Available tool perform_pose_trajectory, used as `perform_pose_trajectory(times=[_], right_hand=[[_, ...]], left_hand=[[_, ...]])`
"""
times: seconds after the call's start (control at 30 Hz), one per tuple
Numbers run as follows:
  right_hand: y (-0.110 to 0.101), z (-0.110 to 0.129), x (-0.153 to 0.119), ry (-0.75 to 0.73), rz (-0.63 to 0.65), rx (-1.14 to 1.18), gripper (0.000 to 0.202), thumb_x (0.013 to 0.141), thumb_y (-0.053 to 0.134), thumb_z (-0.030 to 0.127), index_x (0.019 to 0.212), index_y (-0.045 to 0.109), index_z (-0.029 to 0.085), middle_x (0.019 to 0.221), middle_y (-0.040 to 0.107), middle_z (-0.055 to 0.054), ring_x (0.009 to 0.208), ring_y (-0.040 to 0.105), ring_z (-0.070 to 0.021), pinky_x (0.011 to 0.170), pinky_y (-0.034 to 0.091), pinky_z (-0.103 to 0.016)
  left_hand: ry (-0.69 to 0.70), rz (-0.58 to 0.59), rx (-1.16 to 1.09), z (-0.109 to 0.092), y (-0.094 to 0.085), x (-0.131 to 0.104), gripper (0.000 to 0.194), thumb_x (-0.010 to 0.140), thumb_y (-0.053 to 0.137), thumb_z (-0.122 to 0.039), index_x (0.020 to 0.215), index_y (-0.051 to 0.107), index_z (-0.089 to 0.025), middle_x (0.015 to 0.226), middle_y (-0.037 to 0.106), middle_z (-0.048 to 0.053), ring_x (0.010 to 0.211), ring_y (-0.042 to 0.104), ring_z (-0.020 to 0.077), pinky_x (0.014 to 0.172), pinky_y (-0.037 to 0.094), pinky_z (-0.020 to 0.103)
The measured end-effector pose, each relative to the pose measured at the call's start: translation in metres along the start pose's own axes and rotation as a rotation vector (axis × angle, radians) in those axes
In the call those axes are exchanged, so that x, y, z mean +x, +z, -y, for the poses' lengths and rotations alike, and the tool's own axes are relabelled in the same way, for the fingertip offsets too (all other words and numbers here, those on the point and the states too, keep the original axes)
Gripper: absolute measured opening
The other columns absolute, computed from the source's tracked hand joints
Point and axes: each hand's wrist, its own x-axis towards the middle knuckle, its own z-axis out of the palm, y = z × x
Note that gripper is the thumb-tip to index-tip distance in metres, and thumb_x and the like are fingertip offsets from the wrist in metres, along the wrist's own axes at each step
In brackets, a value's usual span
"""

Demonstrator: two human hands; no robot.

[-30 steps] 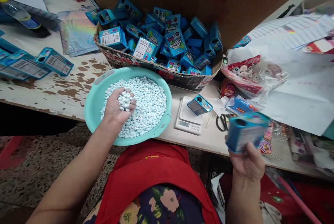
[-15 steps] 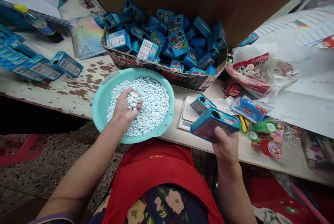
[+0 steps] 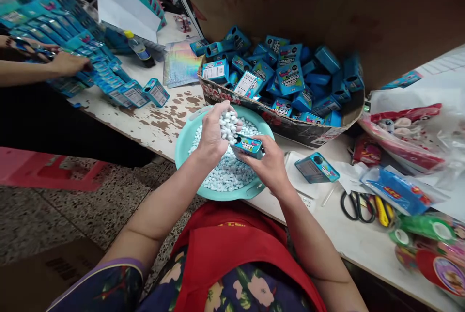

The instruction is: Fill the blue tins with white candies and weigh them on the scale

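A mint-green basin (image 3: 182,157) on the table holds a mass of small pale-blue candies (image 3: 228,176). Over it, my left hand (image 3: 214,130) cups a heap of the candies (image 3: 228,125) at the mouth of a small blue box (image 3: 249,145). My right hand (image 3: 271,159) grips that box, its round opening turned toward the candies. Another blue box (image 3: 317,167) rests on the white scale (image 3: 296,181) right of the basin. Behind the basin stands a cardboard box (image 3: 236,96) heaped with blue candy boxes (image 3: 290,78).
At the left, another person's hand (image 3: 69,65) reaches among rows of blue boxes (image 3: 125,91). A bottle with a yellow cap (image 3: 138,49) stands nearby. On the right lie scissors (image 3: 358,207), a yellow cutter (image 3: 383,211), green tape (image 3: 428,226) and plastic-wrapped packages (image 3: 399,191).
My left hand has lifted candies from the basin. My right hand has brought its blue box left, over the basin to meet them. The view has shifted left, showing another person's hands.
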Motion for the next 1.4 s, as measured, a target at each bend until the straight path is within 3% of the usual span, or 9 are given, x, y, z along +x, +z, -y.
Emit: perform_pose_trajectory(times=[0.37, 0.5, 1.0, 1.13, 1.27, 1.4], right_hand=[[-0.002, 0.009, 0.005, -0.011, 0.086, -0.133, 0.03, 0.078, 0.078, 0.04, 0.1, 0.065, 0.024, 0.097, 0.067, -0.005, 0.093, 0.062, -0.0262, 0.08, 0.047, -0.038], [-0.002, 0.011, 0.004, -0.001, 0.058, -0.129, 0.028, 0.08, 0.077, 0.038, 0.1, 0.066, 0.022, 0.097, 0.067, -0.005, 0.092, 0.062, -0.0253, 0.08, 0.047, -0.036], [-0.001, 0.009, 0.002, -0.034, 0.071, -0.115, 0.031, 0.078, 0.078, 0.035, 0.104, 0.067, 0.022, 0.099, 0.069, -0.006, 0.093, 0.063, -0.0256, 0.081, 0.048, -0.037], [-0.001, 0.008, 0.003, -0.014, 0.023, -0.115, 0.03, 0.078, 0.079, 0.036, 0.101, 0.067, 0.021, 0.096, 0.068, -0.006, 0.092, 0.063, -0.0258, 0.08, 0.048, -0.037], [0.001, 0.008, 0.003, -0.034, 0.064, -0.089, 0.031, 0.077, 0.079, 0.035, 0.102, 0.067, 0.022, 0.097, 0.069, -0.005, 0.093, 0.063, -0.0251, 0.082, 0.048, -0.037], [0.002, 0.007, 0.001, -0.018, -0.001, -0.072, 0.027, 0.077, 0.079, 0.034, 0.099, 0.067, 0.023, 0.096, 0.069, -0.004, 0.09, 0.063, -0.0242, 0.08, 0.047, -0.036]], left_hand=[[0.112, 0.107, 0.069, 0.009, -0.004, 0.002, 0.026, 0.077, 0.074, -0.033, 0.066, 0.054, -0.018, 0.063, 0.054, -0.002, 0.057, 0.061, 0.011, 0.055, 0.05, 0.023], [0.165, 0.128, 0.115, 0.012, -0.008, 0.002, 0.028, 0.077, 0.074, -0.035, 0.066, 0.054, -0.019, 0.063, 0.055, -0.003, 0.055, 0.06, 0.0102, 0.056, 0.052, 0.023], [0.181, 0.165, 0.199, 0.014, -0.009, 0.001, 0.028, 0.077, 0.074, -0.039, 0.07, 0.055, -0.018, 0.062, 0.058, -0.002, 0.053, 0.06, 0.0113, 0.05, 0.049, 0.023], [0.166, 0.159, 0.229, 0.013, -0.008, 0.001, 0.028, 0.078, 0.072, -0.04, 0.071, 0.056, -0.018, 0.057, 0.056, -0.002, 0.051, 0.06, 0.0123, 0.049, 0.049, 0.024], [0.18, 0.153, 0.207, 0.014, -0.007, 0.0, 0.026, 0.078, 0.071, -0.038, 0.07, 0.056, -0.018, 0.06, 0.058, -0.002, 0.052, 0.06, 0.0108, 0.052, 0.051, 0.023], [0.17, 0.167, 0.23, 0.014, -0.008, -0.001, 0.026, 0.08, 0.069, -0.042, 0.074, 0.058, -0.019, 0.057, 0.057, -0.003, 0.053, 0.062, 0.0116, 0.052, 0.05, 0.022]])
